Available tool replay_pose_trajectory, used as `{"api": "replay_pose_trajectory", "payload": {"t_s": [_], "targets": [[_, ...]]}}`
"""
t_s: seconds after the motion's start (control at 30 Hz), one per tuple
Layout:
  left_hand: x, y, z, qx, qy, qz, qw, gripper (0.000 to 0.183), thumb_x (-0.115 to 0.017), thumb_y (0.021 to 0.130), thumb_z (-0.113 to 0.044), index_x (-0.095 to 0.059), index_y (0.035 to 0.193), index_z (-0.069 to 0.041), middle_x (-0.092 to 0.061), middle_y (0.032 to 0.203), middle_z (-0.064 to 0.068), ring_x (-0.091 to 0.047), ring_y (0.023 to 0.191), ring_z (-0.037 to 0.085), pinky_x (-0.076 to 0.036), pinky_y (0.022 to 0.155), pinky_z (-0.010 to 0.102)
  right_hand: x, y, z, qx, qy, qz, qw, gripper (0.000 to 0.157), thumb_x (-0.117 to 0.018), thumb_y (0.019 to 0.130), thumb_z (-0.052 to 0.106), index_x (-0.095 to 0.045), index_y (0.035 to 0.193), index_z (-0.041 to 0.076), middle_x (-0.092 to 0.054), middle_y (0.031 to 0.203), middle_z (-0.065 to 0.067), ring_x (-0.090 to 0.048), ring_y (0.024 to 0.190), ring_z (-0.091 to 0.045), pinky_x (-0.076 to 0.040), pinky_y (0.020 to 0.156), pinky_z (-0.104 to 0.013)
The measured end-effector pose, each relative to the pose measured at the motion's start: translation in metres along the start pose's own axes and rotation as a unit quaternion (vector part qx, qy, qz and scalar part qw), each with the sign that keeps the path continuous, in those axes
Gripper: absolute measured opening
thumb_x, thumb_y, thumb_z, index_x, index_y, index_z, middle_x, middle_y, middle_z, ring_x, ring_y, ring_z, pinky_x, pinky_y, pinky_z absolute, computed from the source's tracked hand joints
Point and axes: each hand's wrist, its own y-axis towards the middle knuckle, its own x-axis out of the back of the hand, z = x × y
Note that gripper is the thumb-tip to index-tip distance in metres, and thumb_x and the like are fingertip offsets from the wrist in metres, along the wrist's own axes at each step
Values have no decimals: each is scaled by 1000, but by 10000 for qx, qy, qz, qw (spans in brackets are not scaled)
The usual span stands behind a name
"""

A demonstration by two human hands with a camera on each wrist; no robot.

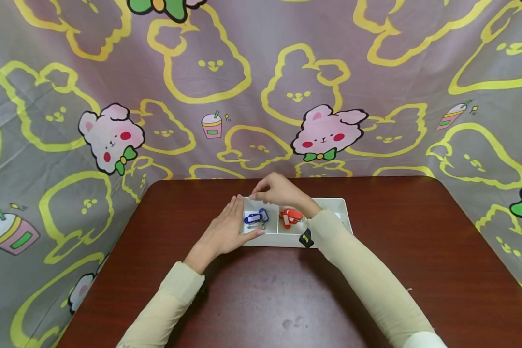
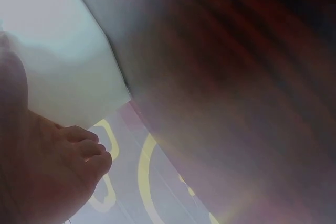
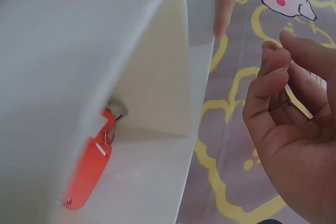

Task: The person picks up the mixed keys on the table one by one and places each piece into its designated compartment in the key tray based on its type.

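Observation:
A white divided box (image 1: pixel 265 240) sits toward the far side of the table. Blue key tags (image 1: pixel 254 218) with keys lie in its left compartment. Red key tags (image 1: pixel 291 216) lie in the middle one, partly hidden by the right forearm; a red tag (image 3: pixel 92 174) with a metal ring also shows in the right wrist view. My left hand (image 1: pixel 226 229) rests on the box's left end, fingers straight along the side, thumb at the front rim. Over the back left rim hovers my right hand (image 1: pixel 282 188), fingers loosely bent, nothing visible between them. The right compartment is mostly covered by my sleeve.
The dark red-brown table (image 1: pixel 261 295) extends in front of the box and to both sides. A patterned curtain (image 1: pixel 252 111) with yellow outlines hangs just behind the table and along its sides. A small black device (image 1: pixel 306 238) is at my right wrist.

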Motion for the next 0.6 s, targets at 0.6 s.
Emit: {"api": "replay_pose_trajectory", "payload": {"t_s": [0.6], "targets": [[2,2,-3,61,-217,15,9997,129,-44,86,-93,-14,167,3,-18,175,22,-19,164,37,-41,124,52,13,-22,-6,73,113,-358,9993,25,-71,101,30,-82,110,9,-73,80,-4,-67,78,-39,-42,57,-27]]}}
